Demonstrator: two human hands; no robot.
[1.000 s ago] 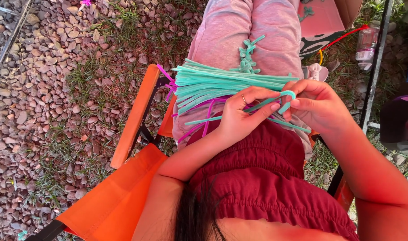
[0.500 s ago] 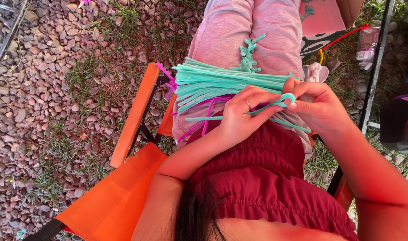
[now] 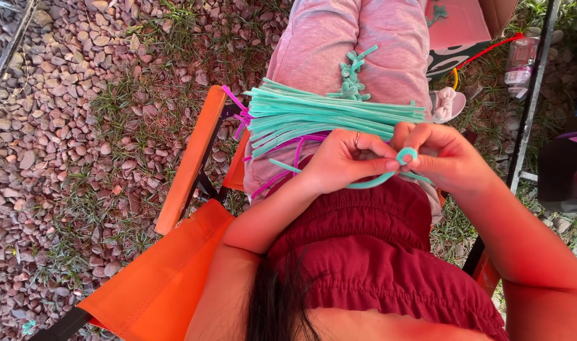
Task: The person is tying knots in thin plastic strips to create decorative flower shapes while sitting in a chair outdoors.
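Observation:
My left hand (image 3: 345, 161) and my right hand (image 3: 443, 155) meet over my lap, both pinching one teal pipe cleaner (image 3: 389, 173) that curls into a small loop between the fingertips. A thick bundle of teal pipe cleaners (image 3: 320, 117) lies across my pink-trousered thighs, with a few purple ones (image 3: 282, 161) under it. A small twisted teal piece (image 3: 351, 79) rests farther down on my leg. A ring sits on one left finger.
I sit in an orange folding chair (image 3: 187, 170) on gravel and sparse grass (image 3: 80, 145). A pink box (image 3: 459, 25), a plastic bottle (image 3: 521, 60) and a dark metal frame (image 3: 531, 95) stand to the right, by my feet.
My hands have kept working the same teal pipe cleaner; the loop at the fingertips is a little tighter and the hands sit slightly closer together.

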